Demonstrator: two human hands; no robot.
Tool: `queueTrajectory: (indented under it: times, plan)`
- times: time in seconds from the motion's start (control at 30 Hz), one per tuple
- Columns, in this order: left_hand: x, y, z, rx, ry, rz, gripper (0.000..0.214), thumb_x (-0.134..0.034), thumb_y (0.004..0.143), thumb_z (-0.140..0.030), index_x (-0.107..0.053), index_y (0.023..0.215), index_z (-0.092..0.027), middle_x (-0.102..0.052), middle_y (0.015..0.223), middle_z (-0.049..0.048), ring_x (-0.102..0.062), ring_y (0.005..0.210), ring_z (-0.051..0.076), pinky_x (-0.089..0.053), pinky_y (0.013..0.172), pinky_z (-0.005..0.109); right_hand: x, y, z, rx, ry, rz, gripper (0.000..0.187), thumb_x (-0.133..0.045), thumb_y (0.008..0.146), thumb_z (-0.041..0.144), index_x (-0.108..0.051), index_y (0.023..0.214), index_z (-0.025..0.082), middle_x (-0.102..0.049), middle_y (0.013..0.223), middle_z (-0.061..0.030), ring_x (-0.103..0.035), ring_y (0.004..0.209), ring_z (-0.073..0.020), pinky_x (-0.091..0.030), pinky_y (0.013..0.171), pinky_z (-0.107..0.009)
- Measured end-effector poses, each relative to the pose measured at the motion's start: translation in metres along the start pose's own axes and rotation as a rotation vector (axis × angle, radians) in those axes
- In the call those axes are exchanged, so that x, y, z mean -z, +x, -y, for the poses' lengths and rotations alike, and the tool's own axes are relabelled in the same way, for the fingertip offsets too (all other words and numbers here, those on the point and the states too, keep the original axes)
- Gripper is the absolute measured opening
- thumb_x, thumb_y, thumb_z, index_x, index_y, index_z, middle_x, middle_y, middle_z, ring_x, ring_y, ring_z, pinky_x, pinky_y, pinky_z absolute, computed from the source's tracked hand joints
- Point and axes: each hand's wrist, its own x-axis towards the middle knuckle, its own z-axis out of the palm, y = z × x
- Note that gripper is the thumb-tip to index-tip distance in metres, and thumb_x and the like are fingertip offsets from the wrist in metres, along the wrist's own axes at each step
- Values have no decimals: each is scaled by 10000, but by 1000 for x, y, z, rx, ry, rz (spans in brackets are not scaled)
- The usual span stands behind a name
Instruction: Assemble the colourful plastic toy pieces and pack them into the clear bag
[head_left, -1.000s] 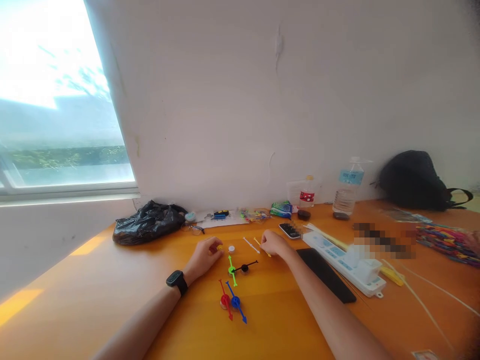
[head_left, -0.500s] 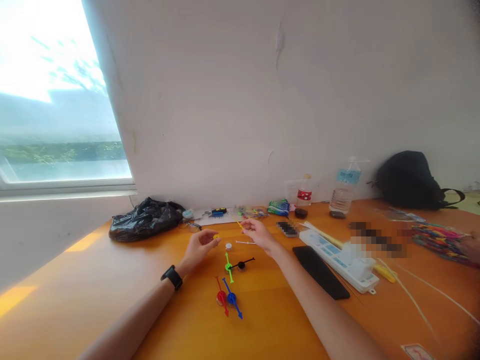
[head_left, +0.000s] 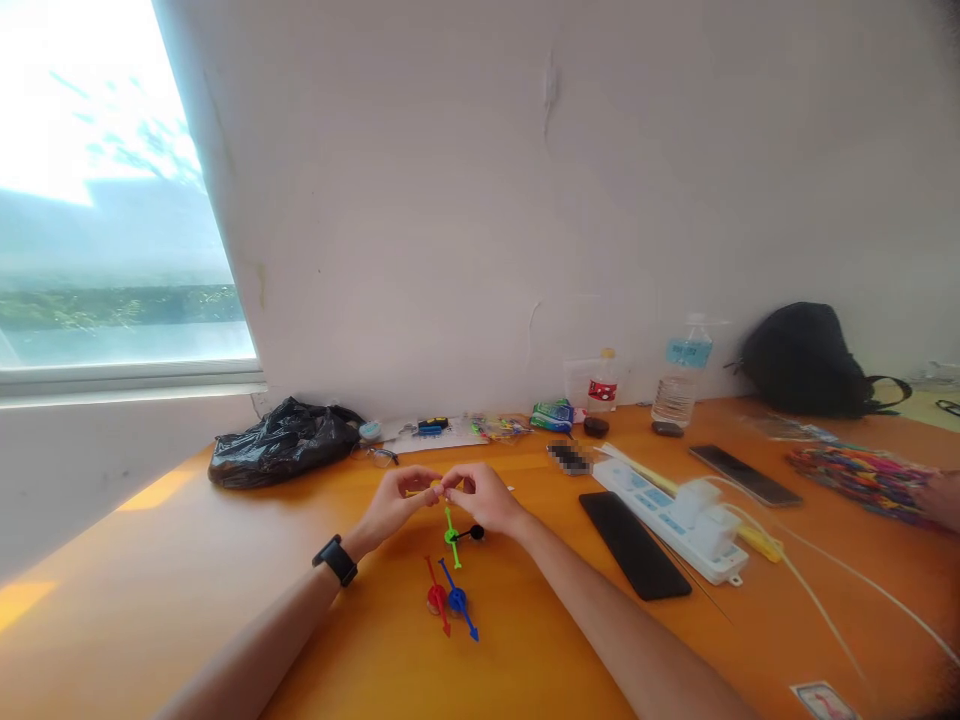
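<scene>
My left hand [head_left: 397,505] and my right hand [head_left: 487,500] meet fingertip to fingertip over the table, both pinching a yellow arrow spinner [head_left: 412,492] mostly hidden by the fingers. Just below them lie a green arrow spinner [head_left: 451,538] and a black one [head_left: 476,533], whose pointer is partly covered by my right hand. Nearer to me, a red arrow spinner [head_left: 436,599] rests beside a blue one [head_left: 458,600]. The white pieces behind my right hand are nearly all hidden.
A black plastic bag [head_left: 285,440] sits at the back left. To the right are a dark flat slab [head_left: 634,545], a white power strip [head_left: 660,510] with cables, a phone [head_left: 744,475] and a water bottle [head_left: 679,385]. Another person's hand [head_left: 937,497] touches colourful strands [head_left: 855,475].
My hands have come together, bringing the yellow round piece from the left and the yellow arrow from the right to one spot. My right hand now covers the white pieces.
</scene>
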Motion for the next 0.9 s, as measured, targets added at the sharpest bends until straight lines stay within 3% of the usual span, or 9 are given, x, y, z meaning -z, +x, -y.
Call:
queueTrajectory:
  times: [0.2, 0.67, 0.9]
  plan:
    - [0, -1, 2, -13, -10, 44, 413, -748, 845, -518, -758, 1000, -135, -770, 1003, 120, -724, 858, 220, -594, 779, 329, 0, 1, -3, -25, -20, -29, 111, -657, 867, 197, -761, 878, 160, -738, 779, -33, -603, 695, -145, -425, 639, -234]
    - [0, 1, 9, -30, 45, -43, 370, -791, 807, -494, -765, 931, -147, -776, 973, 100, -722, 915, 234, -599, 833, 334, -1, 0, -8, 32, -125, -57, 109, -612, 883, 138, -715, 863, 170, -698, 774, -13, -595, 692, -137, -438, 673, -235]
    - [0, 2, 14, -38, 63, -75, 408, -806, 783, -500, -760, 989, -150, -780, 1022, 106, -728, 944, 244, -604, 846, 349, -1, -1, -8, 42, -151, -53, 112, -611, 879, 120, -707, 865, 175, -701, 809, -18, -597, 712, -141, -436, 678, -239]
